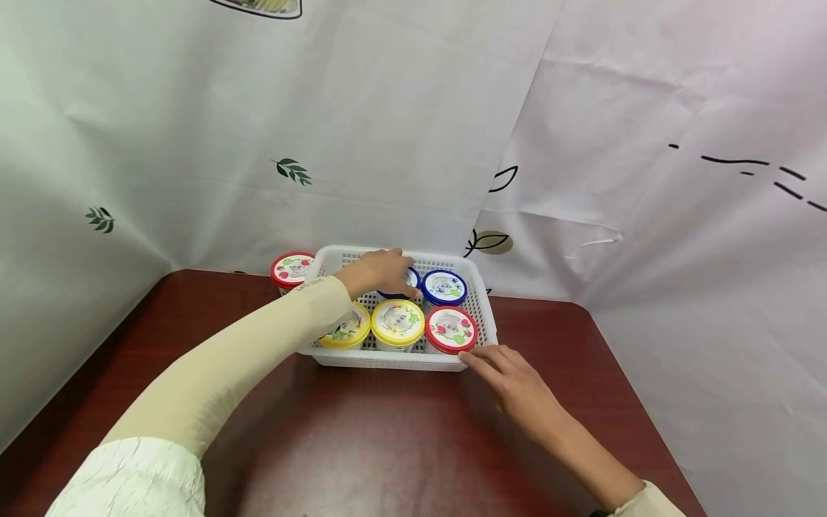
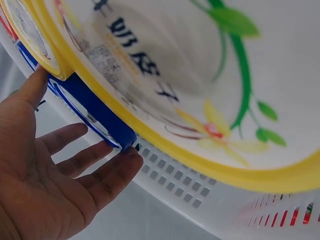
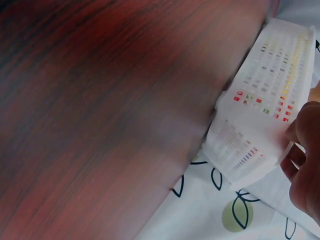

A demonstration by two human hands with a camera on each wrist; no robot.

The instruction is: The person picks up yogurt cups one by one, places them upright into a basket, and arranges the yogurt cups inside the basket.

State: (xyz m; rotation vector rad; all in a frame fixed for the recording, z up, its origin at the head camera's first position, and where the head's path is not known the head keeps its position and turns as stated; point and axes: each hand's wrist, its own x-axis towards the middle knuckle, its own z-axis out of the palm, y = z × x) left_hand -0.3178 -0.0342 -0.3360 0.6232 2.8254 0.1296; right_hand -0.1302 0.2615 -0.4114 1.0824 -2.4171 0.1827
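Note:
A white perforated basket [image 1: 388, 357] stands on the dark red table [image 1: 388, 445] and holds several lidded cups. My left hand [image 1: 380, 271] reaches over the basket and grips the blue-lidded cup [image 1: 411, 278] in the back row. In the left wrist view, thumb and fingertips [image 2: 120, 162] span the blue lid [image 2: 90, 107], beside a yellow-rimmed cup [image 2: 200, 85]. A second blue-lidded cup [image 1: 444, 286] sits to its right. Two yellow-lidded cups [image 1: 397, 320] and a red-lidded cup [image 1: 451, 329] fill the front row. My right hand [image 1: 510, 377] lies flat on the table, fingertips at the basket's front right corner.
Another red-lidded cup [image 1: 292, 269] stands outside the basket, against its back left corner. White cloth with leaf prints [image 1: 293, 171] hangs close behind and on both sides. The right wrist view shows the basket wall [image 3: 260, 110] and my right hand [image 3: 305, 165] at the table's edge.

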